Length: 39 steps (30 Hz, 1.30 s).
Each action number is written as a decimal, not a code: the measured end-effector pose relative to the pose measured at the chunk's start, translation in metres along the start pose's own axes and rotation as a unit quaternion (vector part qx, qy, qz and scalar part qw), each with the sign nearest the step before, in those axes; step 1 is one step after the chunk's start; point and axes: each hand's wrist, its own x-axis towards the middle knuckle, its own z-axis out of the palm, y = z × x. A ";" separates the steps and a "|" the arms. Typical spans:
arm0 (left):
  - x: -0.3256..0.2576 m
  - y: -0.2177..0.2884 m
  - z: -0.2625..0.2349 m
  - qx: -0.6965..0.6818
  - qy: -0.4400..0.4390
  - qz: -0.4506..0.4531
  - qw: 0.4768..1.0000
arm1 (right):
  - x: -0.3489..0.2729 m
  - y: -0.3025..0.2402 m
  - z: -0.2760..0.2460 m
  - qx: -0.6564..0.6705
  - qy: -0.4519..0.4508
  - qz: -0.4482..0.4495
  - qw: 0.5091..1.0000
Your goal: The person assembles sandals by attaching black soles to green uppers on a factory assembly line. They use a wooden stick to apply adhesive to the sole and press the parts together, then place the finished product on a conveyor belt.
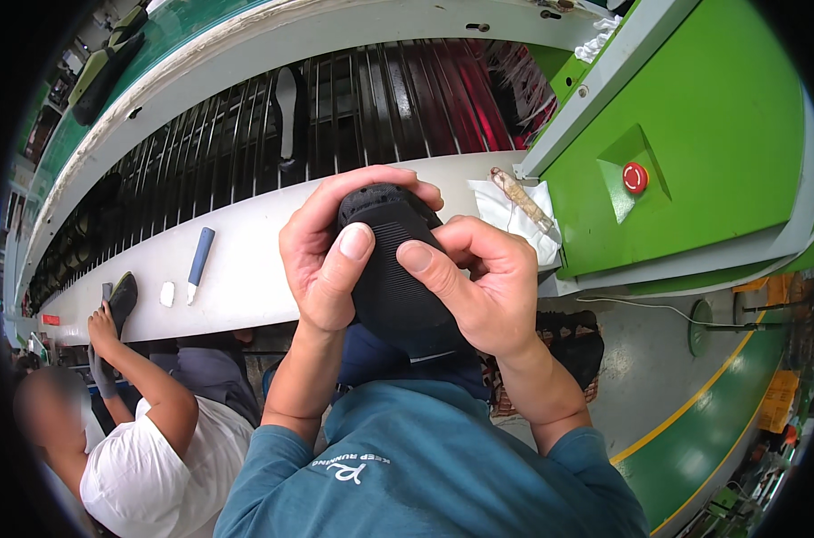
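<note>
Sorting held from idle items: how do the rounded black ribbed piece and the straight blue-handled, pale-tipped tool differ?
The black ribbed piece is held between the left hand and right hand; the blue-handled tool lies on the white ledge. The piece is broad; the tool, slim.

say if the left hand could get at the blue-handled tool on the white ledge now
Probably yes: nothing seems to stand between the left hand and the blue-handled tool, though the black ribbed piece occupies its grip.

White lettering (371,463) and a logo (345,473) stand on the teal shirt (443,448), lower centre; white curved marks (635,177) on the red button (635,186), right.
</note>
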 end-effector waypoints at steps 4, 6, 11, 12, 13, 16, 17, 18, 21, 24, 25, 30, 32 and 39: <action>-0.001 0.000 -0.001 -0.002 -0.006 0.003 1.000 | -0.001 0.000 -0.001 0.000 -0.003 -0.003 1.000; -0.002 -0.001 -0.002 -0.001 -0.008 0.004 1.000 | -0.002 0.000 -0.001 -0.001 -0.004 -0.005 1.000; -0.003 0.003 0.002 0.009 0.000 0.004 1.000 | -0.001 -0.002 -0.003 -0.019 -0.008 -0.008 1.000; -0.004 0.004 0.002 0.013 0.004 0.002 1.000 | -0.002 -0.004 -0.003 -0.021 -0.008 -0.007 1.000; -0.004 0.005 0.002 0.003 -0.003 0.003 1.000 | -0.002 -0.004 -0.003 -0.022 -0.009 -0.005 1.000; -0.003 0.009 0.001 -0.023 -0.019 0.003 1.000 | -0.004 -0.004 -0.006 -0.029 -0.012 0.004 0.999; -0.004 0.011 0.001 -0.023 -0.020 0.000 1.000 | -0.004 -0.006 -0.006 -0.028 -0.015 0.009 0.999; -0.005 0.014 0.001 -0.024 -0.020 -0.002 1.000 | -0.005 -0.009 -0.006 -0.027 -0.019 0.013 0.999; -0.009 0.017 0.002 0.001 -0.029 0.001 1.000 | -0.009 -0.011 -0.009 -0.026 -0.027 0.013 0.999; -0.013 0.029 0.006 0.037 -0.019 -0.033 0.999 | -0.013 -0.015 -0.011 -0.024 -0.040 0.012 0.999; -0.015 0.033 0.008 0.045 -0.011 -0.050 0.998 | -0.014 -0.016 -0.011 -0.022 -0.045 0.013 0.999; -0.014 0.029 0.001 0.044 -0.037 -0.008 0.998 | -0.015 -0.017 -0.012 -0.044 -0.056 0.004 0.997; -0.015 0.035 0.002 0.079 -0.048 -0.006 0.996 | -0.015 -0.018 -0.014 -0.068 -0.062 -0.018 0.996; -0.012 0.044 0.002 0.086 -0.065 -0.052 0.993 | -0.016 -0.018 -0.015 -0.093 -0.060 -0.034 0.993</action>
